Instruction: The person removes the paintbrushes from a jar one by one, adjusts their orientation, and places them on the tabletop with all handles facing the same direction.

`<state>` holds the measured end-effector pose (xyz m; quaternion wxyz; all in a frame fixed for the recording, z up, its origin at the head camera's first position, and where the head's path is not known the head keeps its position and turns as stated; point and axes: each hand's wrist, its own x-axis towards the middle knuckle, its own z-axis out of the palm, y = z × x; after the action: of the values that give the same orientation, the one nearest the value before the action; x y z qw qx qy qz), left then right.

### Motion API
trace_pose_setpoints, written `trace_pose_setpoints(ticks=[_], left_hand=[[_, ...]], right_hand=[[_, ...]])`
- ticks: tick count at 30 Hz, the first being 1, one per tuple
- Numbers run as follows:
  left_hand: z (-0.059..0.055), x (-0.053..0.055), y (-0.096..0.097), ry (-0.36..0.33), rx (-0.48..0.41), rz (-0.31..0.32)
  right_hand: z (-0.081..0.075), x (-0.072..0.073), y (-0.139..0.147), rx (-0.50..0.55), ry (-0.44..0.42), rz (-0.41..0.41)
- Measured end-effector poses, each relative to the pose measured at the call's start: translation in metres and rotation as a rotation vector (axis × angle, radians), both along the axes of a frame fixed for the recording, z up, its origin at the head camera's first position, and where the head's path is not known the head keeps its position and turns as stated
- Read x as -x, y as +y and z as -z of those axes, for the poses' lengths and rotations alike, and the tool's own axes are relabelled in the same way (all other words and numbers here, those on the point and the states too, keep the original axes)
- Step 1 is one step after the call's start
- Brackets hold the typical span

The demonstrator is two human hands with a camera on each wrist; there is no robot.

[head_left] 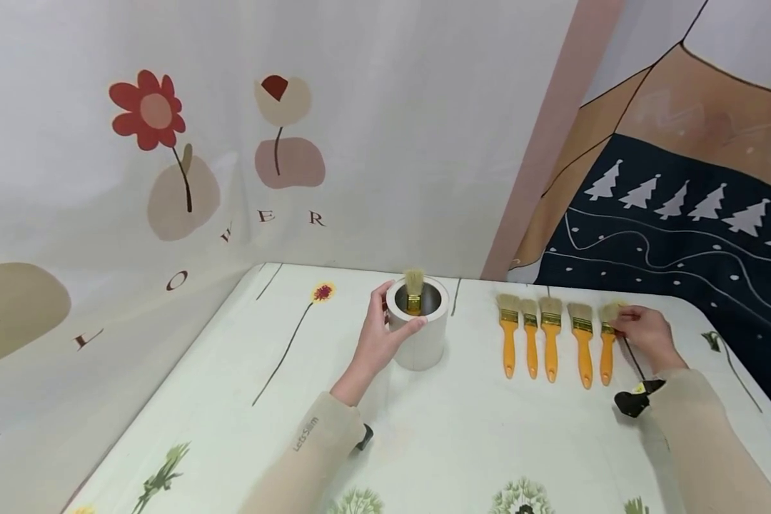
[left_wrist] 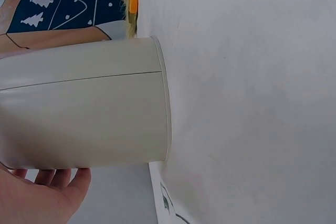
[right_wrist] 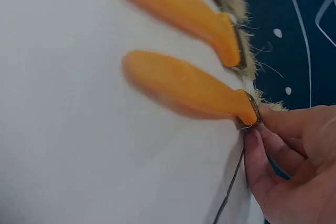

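My left hand (head_left: 380, 334) grips a white cylindrical container (head_left: 419, 351) at its rim and side. A paintbrush (head_left: 414, 284) stands in it, bristles up, its handle hidden inside. In the left wrist view the container (left_wrist: 84, 114) looks smooth, with a thin seam along its wall. On the far right, my right hand (head_left: 647, 333) pinches the rightmost paintbrush (head_left: 607, 357) of a row near its metal band. The right wrist view shows thumb and fingers at that band, with the orange handle (right_wrist: 181, 85) pointing away from the hand.
Several more orange-handled paintbrushes (head_left: 550, 350) lie side by side to the left of the pinched one, bristles toward the back. A flower-printed white cloth (head_left: 450, 442) covers the table. Printed curtains (head_left: 398, 143) hang behind. Black wrist gear (head_left: 632, 403) sits under the right forearm.
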<state>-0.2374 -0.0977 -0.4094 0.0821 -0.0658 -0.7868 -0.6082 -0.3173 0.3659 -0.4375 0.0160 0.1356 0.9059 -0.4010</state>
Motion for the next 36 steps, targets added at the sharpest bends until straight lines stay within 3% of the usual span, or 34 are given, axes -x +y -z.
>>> trace_pose_setpoints(ticks=[3, 8, 18, 24, 27, 33, 36], left_hand=[[0.0, -0.001, 0.001, -0.009, 0.007, 0.005], [0.0, -0.001, 0.002, -0.006, 0.023, 0.018], [0.0, -0.001, 0.005, -0.001, 0.018, 0.013], [-0.001, -0.002, 0.002, 0.011, 0.006, 0.001], [-0.001, -0.002, 0.001, 0.012, 0.008, -0.001], [-0.001, -0.002, 0.0, 0.012, 0.008, 0.0], [-0.001, -0.001, 0.0, 0.013, 0.005, 0.001]], right_hand=[[-0.001, -0.002, -0.001, -0.078, -0.025, 0.011], [-0.001, -0.009, -0.005, -0.073, -0.074, 0.054], [-0.002, -0.008, 0.001, 0.068, -0.033, 0.13], [-0.014, -0.005, -0.004, 0.169, 0.039, 0.144], [-0.009, 0.006, -0.003, 0.223, 0.105, 0.134], [0.025, 0.046, -0.001, 0.363, 0.245, 0.08], [0.027, 0.056, -0.016, 0.386, 0.276, 0.048]])
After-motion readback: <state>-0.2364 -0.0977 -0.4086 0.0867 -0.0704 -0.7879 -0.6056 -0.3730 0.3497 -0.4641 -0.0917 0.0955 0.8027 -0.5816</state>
